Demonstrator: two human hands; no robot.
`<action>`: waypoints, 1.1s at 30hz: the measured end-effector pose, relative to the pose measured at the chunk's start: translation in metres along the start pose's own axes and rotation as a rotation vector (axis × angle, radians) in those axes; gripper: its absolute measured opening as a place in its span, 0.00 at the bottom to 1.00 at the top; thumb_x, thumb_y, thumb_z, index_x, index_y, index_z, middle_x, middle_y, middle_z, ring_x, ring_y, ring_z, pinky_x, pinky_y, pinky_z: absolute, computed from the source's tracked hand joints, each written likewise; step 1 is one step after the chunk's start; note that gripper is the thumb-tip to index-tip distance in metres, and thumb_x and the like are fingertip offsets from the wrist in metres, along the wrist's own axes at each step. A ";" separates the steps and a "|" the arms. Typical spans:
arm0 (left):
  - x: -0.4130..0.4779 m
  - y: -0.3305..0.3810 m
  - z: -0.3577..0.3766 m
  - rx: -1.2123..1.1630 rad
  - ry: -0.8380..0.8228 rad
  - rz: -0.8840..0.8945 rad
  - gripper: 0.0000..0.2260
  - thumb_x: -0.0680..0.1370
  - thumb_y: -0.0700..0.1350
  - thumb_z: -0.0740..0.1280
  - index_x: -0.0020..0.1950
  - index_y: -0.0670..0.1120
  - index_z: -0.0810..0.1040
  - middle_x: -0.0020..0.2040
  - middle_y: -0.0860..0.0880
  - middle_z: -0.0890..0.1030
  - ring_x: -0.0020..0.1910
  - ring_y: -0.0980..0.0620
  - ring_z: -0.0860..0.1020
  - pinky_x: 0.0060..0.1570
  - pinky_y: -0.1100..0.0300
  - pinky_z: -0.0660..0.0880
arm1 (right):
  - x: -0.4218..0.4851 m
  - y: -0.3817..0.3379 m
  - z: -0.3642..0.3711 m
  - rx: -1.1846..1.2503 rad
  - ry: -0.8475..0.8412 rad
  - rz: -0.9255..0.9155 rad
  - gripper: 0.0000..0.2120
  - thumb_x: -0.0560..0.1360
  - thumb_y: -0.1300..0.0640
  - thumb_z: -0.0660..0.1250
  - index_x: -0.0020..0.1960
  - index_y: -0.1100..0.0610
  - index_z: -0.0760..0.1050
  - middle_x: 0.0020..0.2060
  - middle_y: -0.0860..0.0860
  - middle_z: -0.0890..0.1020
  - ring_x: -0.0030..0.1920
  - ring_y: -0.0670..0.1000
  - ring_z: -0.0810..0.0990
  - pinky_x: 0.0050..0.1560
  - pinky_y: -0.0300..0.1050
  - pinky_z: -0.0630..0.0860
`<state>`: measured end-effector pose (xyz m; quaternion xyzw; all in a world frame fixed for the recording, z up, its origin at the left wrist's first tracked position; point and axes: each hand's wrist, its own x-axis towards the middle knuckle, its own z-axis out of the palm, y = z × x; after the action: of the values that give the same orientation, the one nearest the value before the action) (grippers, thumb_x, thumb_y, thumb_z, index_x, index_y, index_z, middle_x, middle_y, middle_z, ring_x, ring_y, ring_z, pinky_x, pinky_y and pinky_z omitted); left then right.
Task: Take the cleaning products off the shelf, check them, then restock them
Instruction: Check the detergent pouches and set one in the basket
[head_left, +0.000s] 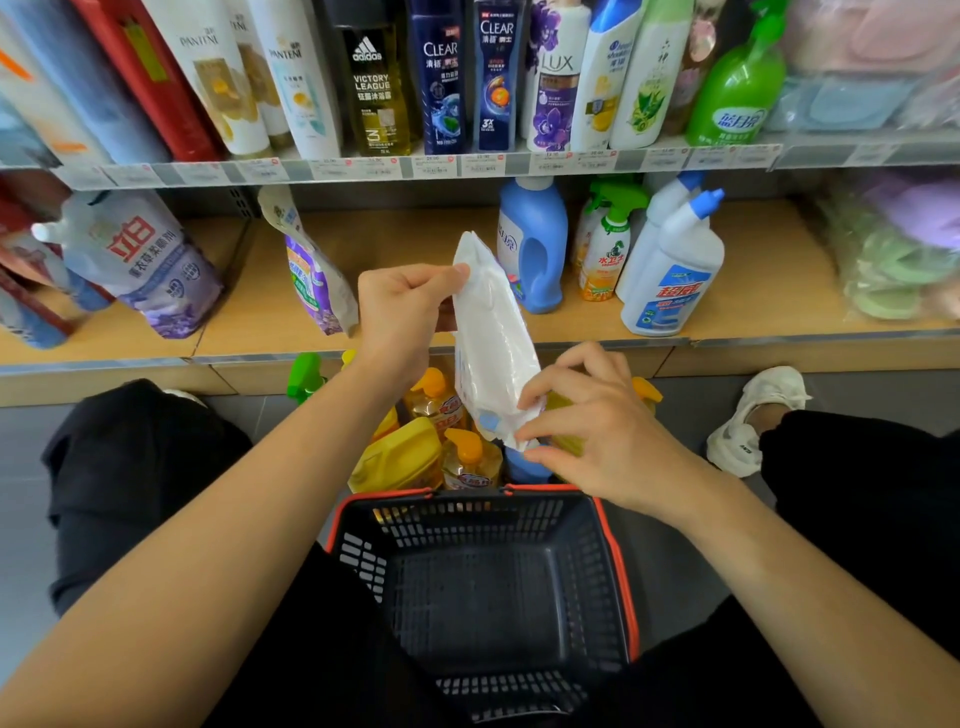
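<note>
Left hand (402, 312) and right hand (592, 431) pinch opposite ends of a glossy white refill pouch (491, 343), tilted upright.

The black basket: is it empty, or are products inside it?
Empty. The basket shows its bare mesh floor from wall to wall; the yellow bottles stand outside, beyond its far rim.

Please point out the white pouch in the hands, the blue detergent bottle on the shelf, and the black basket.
white pouch (491, 332), head view, middle of its face.
blue detergent bottle (535, 234), head view, upper body.
black basket (483, 527), head view, far wall under the rim.
</note>
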<state>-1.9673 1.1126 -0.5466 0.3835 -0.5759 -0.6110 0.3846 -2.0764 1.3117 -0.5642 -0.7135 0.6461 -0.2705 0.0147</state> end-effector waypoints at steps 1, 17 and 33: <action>0.001 0.000 0.000 -0.003 0.007 0.000 0.02 0.77 0.41 0.74 0.44 0.47 0.85 0.46 0.49 0.86 0.45 0.50 0.87 0.41 0.56 0.84 | 0.000 0.000 -0.001 0.026 0.046 0.001 0.04 0.69 0.54 0.78 0.44 0.50 0.86 0.49 0.44 0.80 0.55 0.51 0.70 0.54 0.48 0.65; -0.010 -0.001 -0.003 -0.041 -0.061 0.048 0.02 0.77 0.40 0.73 0.45 0.46 0.85 0.46 0.49 0.87 0.47 0.48 0.87 0.41 0.56 0.84 | 0.007 0.011 0.003 0.521 0.250 0.597 0.11 0.73 0.58 0.75 0.56 0.54 0.83 0.44 0.47 0.86 0.43 0.47 0.84 0.47 0.53 0.83; -0.008 -0.009 -0.019 0.033 -0.142 0.033 0.11 0.77 0.35 0.72 0.59 0.41 0.84 0.52 0.48 0.87 0.52 0.48 0.86 0.54 0.48 0.83 | 0.056 0.025 -0.002 0.666 0.366 0.618 0.05 0.76 0.61 0.72 0.49 0.54 0.86 0.38 0.43 0.86 0.43 0.43 0.84 0.47 0.41 0.78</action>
<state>-1.9472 1.1130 -0.5558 0.3361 -0.6178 -0.6208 0.3464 -2.0994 1.2562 -0.5518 -0.3855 0.6980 -0.5665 0.2078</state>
